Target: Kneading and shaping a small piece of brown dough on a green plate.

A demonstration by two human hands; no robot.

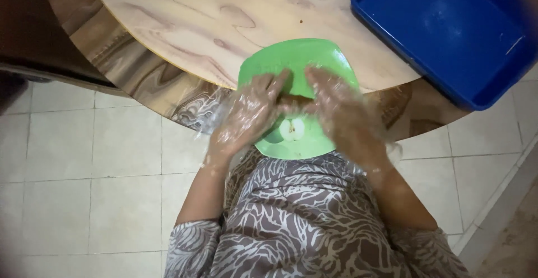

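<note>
Wood-grain tabletop [224, 26] carries your green board [297, 59]; your gloved left hand [249, 112] and right hand [339, 107] press together over something small, each grip's closure hidden, apple half [292, 129] beneath.

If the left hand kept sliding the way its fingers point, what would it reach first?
The left hand, in a clear plastic glove, points up and rightward over the green board. It would likely meet the right hand's fingertips first, almost touching already, then the wooden table; depth is unclear.
</note>
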